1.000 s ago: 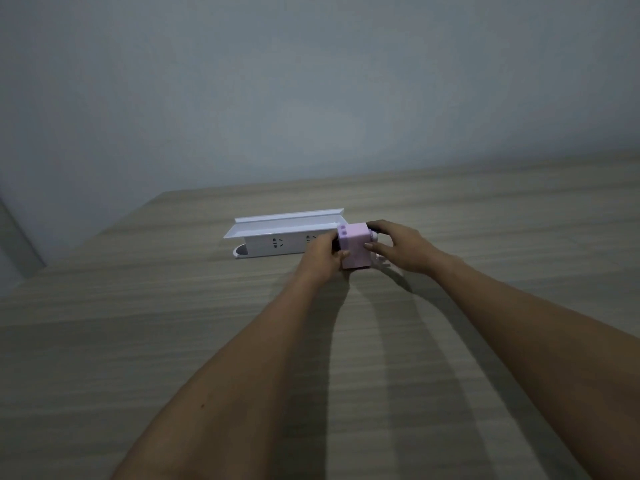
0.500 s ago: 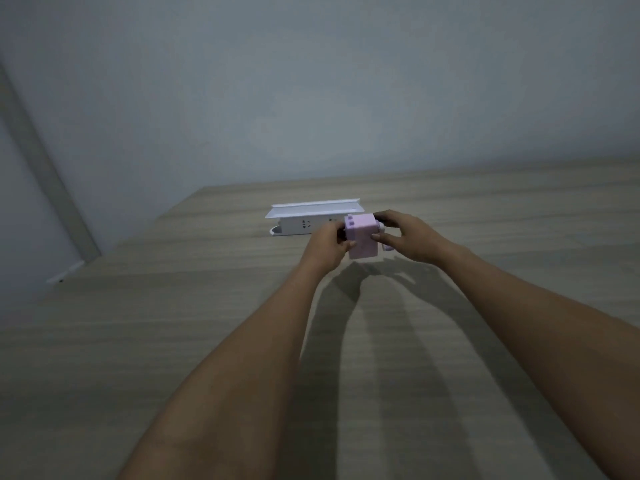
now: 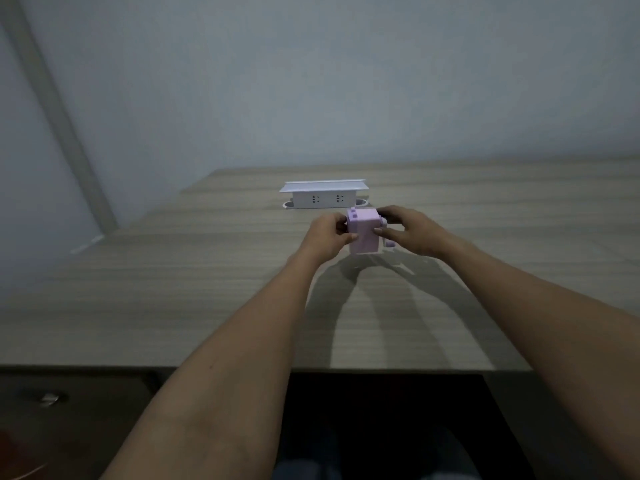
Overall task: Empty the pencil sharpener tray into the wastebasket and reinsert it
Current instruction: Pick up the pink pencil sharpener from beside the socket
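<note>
A small lilac pencil sharpener (image 3: 363, 233) with a crank on its right side is held just above the wooden table (image 3: 207, 289), between both hands. My left hand (image 3: 327, 237) grips its left face with fingers and thumb. My right hand (image 3: 412, 232) holds its right side by the crank, thumb on the front. I cannot make out the tray. No wastebasket is in view.
A white power strip box (image 3: 323, 195) with sockets stands on the table just behind the sharpener. The table's near edge (image 3: 242, 367) runs across the lower view, with dark floor below. A wall rises behind the table.
Both hands have drawn the sharpener towards me, away from the power strip, and lifted it slightly. My view has tilted down, so the table's near edge now shows.
</note>
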`<state>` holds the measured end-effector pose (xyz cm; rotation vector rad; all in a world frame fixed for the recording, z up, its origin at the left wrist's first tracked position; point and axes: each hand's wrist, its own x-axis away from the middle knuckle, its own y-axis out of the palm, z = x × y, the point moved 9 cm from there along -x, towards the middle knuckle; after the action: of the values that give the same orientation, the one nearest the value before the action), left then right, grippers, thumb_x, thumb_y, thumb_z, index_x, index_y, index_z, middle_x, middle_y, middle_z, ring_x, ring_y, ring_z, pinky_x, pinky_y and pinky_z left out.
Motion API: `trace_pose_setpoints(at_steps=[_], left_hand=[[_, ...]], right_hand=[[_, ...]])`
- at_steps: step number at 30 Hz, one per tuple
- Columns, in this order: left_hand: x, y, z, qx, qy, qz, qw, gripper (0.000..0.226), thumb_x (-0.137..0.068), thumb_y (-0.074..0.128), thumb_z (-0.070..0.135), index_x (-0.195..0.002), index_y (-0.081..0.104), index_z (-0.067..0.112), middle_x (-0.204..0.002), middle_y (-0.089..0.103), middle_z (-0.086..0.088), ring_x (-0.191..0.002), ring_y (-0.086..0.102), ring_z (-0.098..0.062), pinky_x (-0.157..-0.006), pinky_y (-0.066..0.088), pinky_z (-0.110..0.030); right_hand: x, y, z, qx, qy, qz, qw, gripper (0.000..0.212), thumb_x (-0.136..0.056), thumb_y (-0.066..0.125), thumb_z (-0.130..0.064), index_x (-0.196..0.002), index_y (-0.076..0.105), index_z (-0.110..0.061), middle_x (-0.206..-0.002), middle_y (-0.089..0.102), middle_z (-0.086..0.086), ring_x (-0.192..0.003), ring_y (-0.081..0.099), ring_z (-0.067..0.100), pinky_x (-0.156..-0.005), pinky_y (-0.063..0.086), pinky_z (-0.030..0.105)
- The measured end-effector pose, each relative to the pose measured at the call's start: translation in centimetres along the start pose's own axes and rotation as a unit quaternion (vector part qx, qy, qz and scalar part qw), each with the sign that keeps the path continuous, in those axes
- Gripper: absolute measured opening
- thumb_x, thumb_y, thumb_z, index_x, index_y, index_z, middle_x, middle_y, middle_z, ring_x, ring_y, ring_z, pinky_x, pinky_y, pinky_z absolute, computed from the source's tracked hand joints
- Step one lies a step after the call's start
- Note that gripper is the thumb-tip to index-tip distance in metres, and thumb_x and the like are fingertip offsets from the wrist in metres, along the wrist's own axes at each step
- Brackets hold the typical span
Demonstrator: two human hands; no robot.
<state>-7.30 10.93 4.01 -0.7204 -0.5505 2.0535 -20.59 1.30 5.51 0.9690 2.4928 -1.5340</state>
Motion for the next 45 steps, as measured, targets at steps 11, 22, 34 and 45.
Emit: trace_pose_setpoints(at_steps=[11,22,34,45], left_hand=[[1.2,0.9,-1.6,-0.028,-0.024,-0.024,0.999,0.031,-0.091,0.071,0.011,-0.116,0.069,-0.008,-0.115,0.074,-0.023,-0.110,0.069,-0.036,-0.098,0.054,-0.044],[1.5,1.5,-3.0,0.017,-0.023,-0.068,0.997,0.045,-0.090,0.073,0.012,-0.133,0.063,0.002,-0.120,0.071,-0.012,-0.107,0.065,-0.021,-0.083,0.054,-0.020],[0.8,2.1,-3.6,0.079,-0.033,-0.116,0.990,0.051,-0.084,0.074,-0.006,-0.133,0.062,0.003,-0.099,0.071,-0.002,-0.072,0.070,0.004,-0.059,0.054,-0.008],[1.3,1.4,-5.0,0.106,-0.065,-0.105,0.987,0.075,-0.084,0.076,-0.005,-0.151,0.041,-0.004,-0.123,0.064,-0.016,-0.090,0.065,-0.007,-0.061,0.054,-0.007]], right_hand=[[1.2,2.0,1.5,0.003,0.045,-0.025,0.999,0.048,-0.096,0.067,-0.023,-0.140,0.054,-0.006,-0.132,0.065,0.016,-0.122,0.063,0.028,-0.103,0.048,0.037],[0.8,3.0,1.7,-0.021,0.037,-0.050,0.998,0.055,-0.093,0.070,-0.032,-0.142,0.054,-0.012,-0.135,0.064,0.010,-0.119,0.063,0.024,-0.103,0.051,0.045],[-0.9,2.6,1.8,-0.098,0.018,-0.042,0.994,0.047,-0.088,0.077,-0.025,-0.130,0.064,-0.008,-0.120,0.070,0.007,-0.111,0.068,0.021,-0.091,0.052,0.021],[-1.2,2.9,2.0,-0.107,0.022,-0.068,0.992,0.047,-0.088,0.077,-0.026,-0.131,0.064,-0.012,-0.121,0.070,0.004,-0.112,0.067,0.018,-0.095,0.052,0.022]])
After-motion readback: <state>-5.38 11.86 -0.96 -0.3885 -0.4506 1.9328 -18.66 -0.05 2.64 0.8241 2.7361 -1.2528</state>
